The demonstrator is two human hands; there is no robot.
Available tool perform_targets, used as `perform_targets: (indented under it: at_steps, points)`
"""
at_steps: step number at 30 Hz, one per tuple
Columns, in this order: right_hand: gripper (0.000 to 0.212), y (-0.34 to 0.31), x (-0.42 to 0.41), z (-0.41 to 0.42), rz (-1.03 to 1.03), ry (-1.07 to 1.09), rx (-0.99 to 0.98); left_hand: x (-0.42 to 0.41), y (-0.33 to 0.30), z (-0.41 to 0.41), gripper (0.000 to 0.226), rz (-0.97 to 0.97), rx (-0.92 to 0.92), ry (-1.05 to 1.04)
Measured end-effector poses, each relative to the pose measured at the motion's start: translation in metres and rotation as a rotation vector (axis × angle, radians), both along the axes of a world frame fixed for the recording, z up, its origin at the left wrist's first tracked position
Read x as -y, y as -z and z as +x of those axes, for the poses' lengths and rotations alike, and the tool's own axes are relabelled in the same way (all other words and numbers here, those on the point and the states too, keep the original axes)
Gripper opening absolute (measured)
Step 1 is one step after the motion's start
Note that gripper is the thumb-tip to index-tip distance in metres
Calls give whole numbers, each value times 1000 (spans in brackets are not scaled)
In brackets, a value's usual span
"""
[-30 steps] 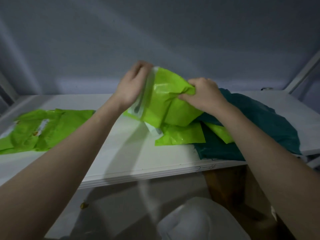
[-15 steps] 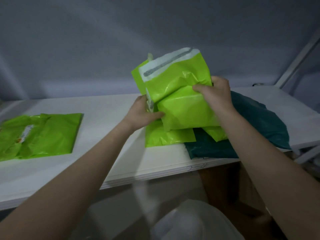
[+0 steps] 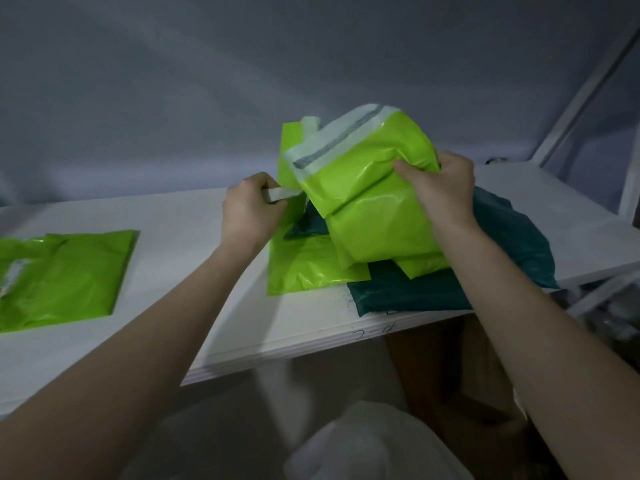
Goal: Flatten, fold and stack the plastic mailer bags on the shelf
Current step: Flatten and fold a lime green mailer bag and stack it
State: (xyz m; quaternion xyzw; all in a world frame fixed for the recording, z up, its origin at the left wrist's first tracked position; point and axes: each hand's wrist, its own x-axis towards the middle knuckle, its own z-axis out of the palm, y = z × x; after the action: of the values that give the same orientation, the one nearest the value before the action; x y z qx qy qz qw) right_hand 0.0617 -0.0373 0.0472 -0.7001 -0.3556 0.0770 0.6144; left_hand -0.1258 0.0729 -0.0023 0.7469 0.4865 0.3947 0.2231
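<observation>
A bundle of lime-green mailer bags (image 3: 374,216) with a white adhesive flap at the top stands tilted above the white shelf (image 3: 194,230). My right hand (image 3: 440,188) grips the bundle's right side. My left hand (image 3: 247,213) pinches the white strip at the edge of one green bag on the bundle's left. Beneath the bundle, another green bag (image 3: 304,268) lies flat on the shelf. Dark teal bags (image 3: 512,237) are piled under and behind it. A flattened green bag (image 3: 69,275) lies at the shelf's left.
A grey wall rises behind the shelf. A white frame post (image 3: 588,84) slants at the right. Below the shelf's front edge sit a pale rounded object (image 3: 374,445) and a brown box (image 3: 450,368).
My left hand has moved from under the bundle to its left edge and taken hold of a white strip. The bundle has tipped to the right in my right hand.
</observation>
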Motion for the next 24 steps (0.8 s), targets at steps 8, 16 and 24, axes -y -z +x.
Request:
perform_targets:
  at_steps: [8,16,24]
  points:
    - [16,-12,20,32,208,50,-177,-4,-1,6,12,-39,192,-6]
    - [10,-23,26,23,385,-74,-250,21,-50,41,16,-145,661,217]
    - [4,-28,30,23,412,-137,-404,11,-54,40,30,-801,1153,450]
